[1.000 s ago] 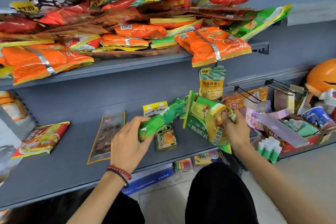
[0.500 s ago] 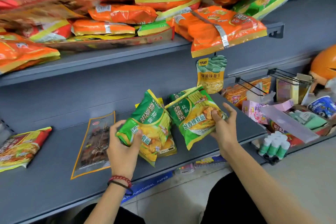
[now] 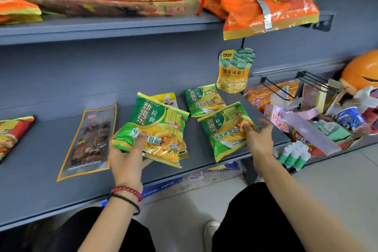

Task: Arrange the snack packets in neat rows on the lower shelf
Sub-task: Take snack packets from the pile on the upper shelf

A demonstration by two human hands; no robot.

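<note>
Going left to right. A glossy red-and-yellow snack packet (image 3: 12,135) lies flat at the far-left end of the grey metal lower shelf (image 3: 41,180). Right of it is a long flat clear-and-brown packet with an orange border (image 3: 90,141), skewed.

My left hand (image 3: 127,157) grips the lower-left corner of a crinkly green-and-yellow noodle packet (image 3: 155,129), thumb on the front and fingers curled under. The packet is tilted and covers most of a small yellow packet (image 3: 167,101). A second green noodle packet (image 3: 204,101) lies flat further back.

My right hand (image 3: 258,139) pinches the right edge of a third green noodle packet (image 3: 225,129), thumb on top, other fingers nearly straight. It looks like a loose hold. The packet is low and near the shelf's front edge; I can't tell if it touches.

**Risks:**
- If I drop the left packet on the small yellow one, it likely rides up and the row goes crooked.
- The film looks slick, so a corner grip could let it slide out.
- The right packet, set this near the front, may overhang and fall to the floor.
- A shiny orange packet (image 3: 266,6) overhangs the upper shelf above my right hand, and a careless lift could pull it down.

**Versus half a second ago:**
- Both held packets were higher and almost touching; now they are lower and well apart.
- The second packet was mostly hidden behind the right one; now it shows fully.
</note>
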